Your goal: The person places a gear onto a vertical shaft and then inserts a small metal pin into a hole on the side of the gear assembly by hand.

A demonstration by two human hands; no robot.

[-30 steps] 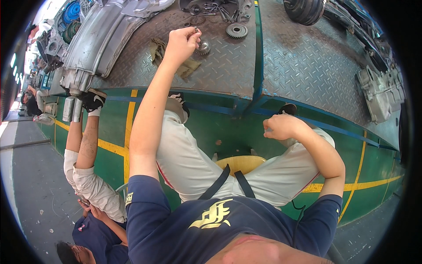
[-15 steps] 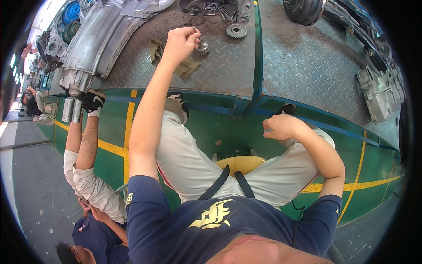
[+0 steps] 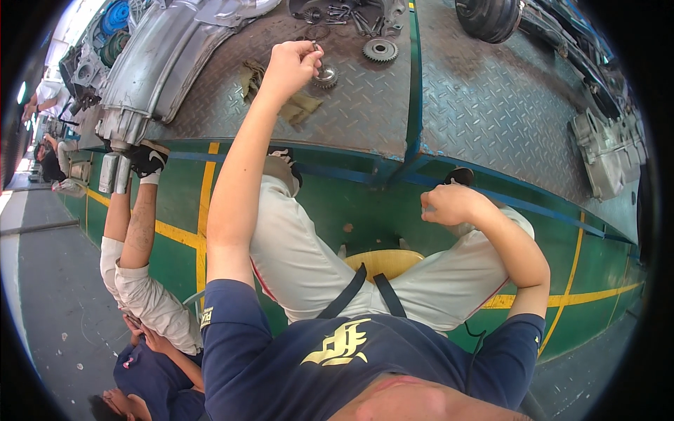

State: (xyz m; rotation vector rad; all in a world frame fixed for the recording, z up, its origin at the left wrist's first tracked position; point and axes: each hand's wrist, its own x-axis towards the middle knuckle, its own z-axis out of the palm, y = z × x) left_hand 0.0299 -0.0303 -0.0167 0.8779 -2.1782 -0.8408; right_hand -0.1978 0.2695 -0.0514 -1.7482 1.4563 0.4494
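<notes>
My left hand (image 3: 291, 68) is stretched out over the steel bench with thumb and fingers pinched together. A small dark metal piece (image 3: 315, 46) shows at the fingertips, too small to name. Just beside the hand lies a toothed gear (image 3: 325, 77), and farther right a bigger gear (image 3: 380, 50) rests flat. An olive cloth (image 3: 300, 107) lies crumpled under my wrist. My right hand (image 3: 453, 204) hangs over my right knee, away from the bench, with its fingers curled in; whatever they hold, if anything, is hidden.
A large silver gearbox housing (image 3: 158, 67) covers the bench's left side. Bolts (image 3: 358, 21) and a thin ring (image 3: 316, 32) lie at the back. Another metal casing (image 3: 607, 151) sits on the right bench (image 3: 491, 119). A seated person (image 3: 151, 358) is on my left.
My left hand stays nearly in place, still pinching the small piece. At the far left, a person in a light top has come farther into view. My right hand has not visibly moved.
</notes>
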